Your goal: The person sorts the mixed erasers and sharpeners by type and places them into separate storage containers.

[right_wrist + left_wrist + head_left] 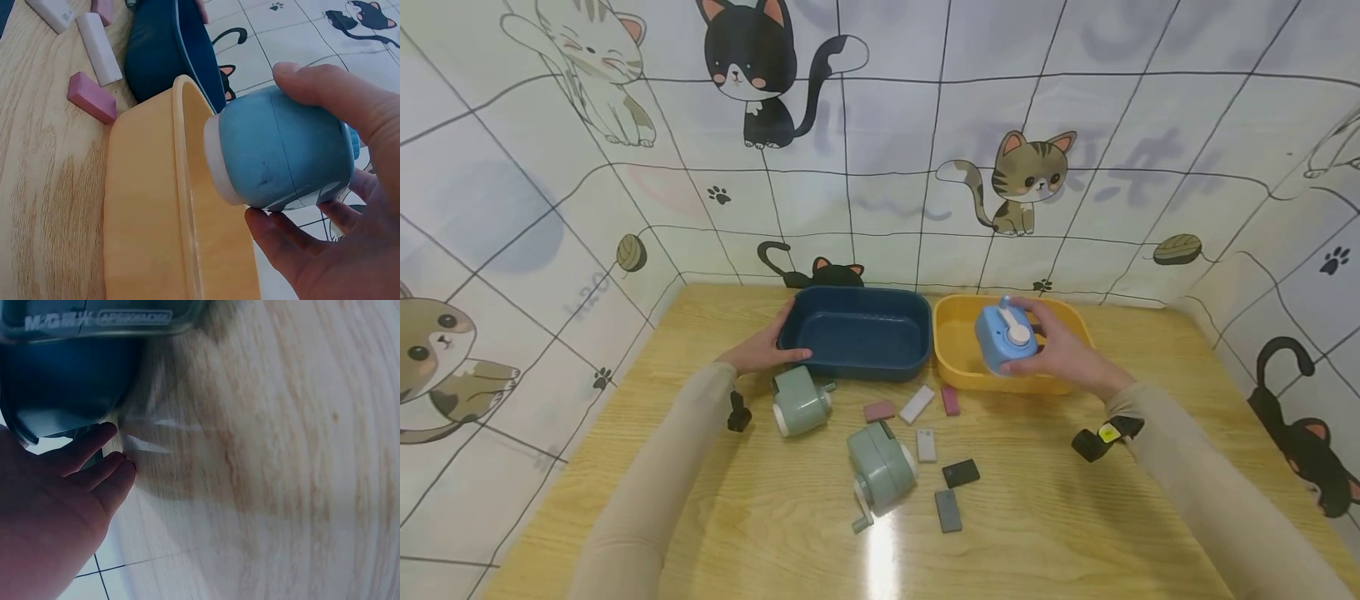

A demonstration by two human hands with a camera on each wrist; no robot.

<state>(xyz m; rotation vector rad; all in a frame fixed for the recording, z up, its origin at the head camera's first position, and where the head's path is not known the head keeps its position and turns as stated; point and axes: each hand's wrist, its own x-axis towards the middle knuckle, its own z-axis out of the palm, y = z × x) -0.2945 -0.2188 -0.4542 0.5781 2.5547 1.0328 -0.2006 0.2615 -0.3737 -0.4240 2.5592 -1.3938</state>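
My right hand point(1060, 350) grips a light blue crank pencil sharpener point(1002, 335) above the yellow bin point(1015, 382). Thumb and fingertips press on its sides in the right wrist view, where its pale rim point(219, 159) faces the bin. My left hand point(767, 346) rests on the left end of the dark blue bin point(857, 367), its fingers spread along the wall. From the left wrist, the fingers point(112, 484) look nearly straight beside that bin; the thumb is hidden there. A grey-green pencil sharpener point(801, 402) lies just in front of my left hand.
Another grey-green sharpener point(882, 467) with its crank sits nearer on the wooden table point(1037, 517). Several small eraser-like blocks lie around it, among them a pink one point(951, 401), a white one point(917, 405) and a black one point(961, 473). Cat-print sheeting point(887, 200) surrounds the table.
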